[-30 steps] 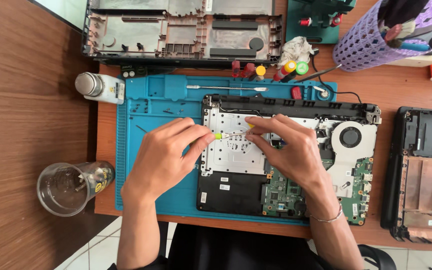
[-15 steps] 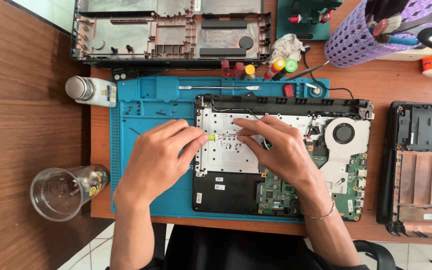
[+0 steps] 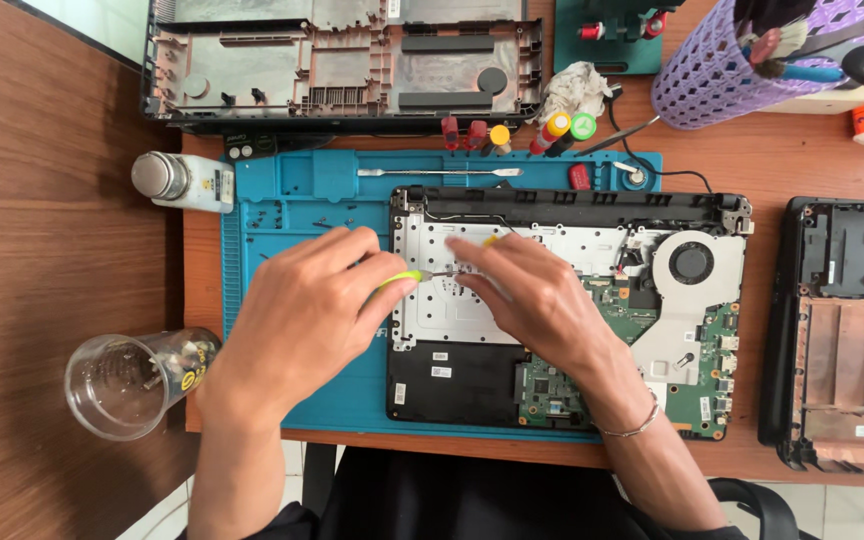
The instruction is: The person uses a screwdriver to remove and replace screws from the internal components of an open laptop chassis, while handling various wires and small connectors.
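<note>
An opened laptop chassis (image 3: pixel 562 215) lies on a blue work mat (image 3: pixel 292 200), showing a silver metal plate, a green circuit board (image 3: pixel 697 375) and a round fan (image 3: pixel 692 262). My left hand (image 3: pixel 302 315) grips a small screwdriver with a yellow-green handle (image 3: pixel 399 280), its tip lying sideways on the silver plate. My right hand (image 3: pixel 532 295) rests on the plate with its fingertips meeting the screwdriver's tip. What lies under the fingertips is hidden.
A clear plastic cup (image 3: pixel 132 382) with small parts lies at the mat's left. A white bottle (image 3: pixel 177 182) lies above it. Laptop covers sit at the top (image 3: pixel 342 65) and right (image 3: pixel 847 330). A metal pry tool (image 3: pixel 439 173), coloured screwdrivers (image 3: pixel 522 132) and a purple basket (image 3: pixel 722 70) stand behind.
Both hands stay together over the silver plate with the screwdriver between them. The view has shifted slightly; nothing was visibly picked up or let go.
</note>
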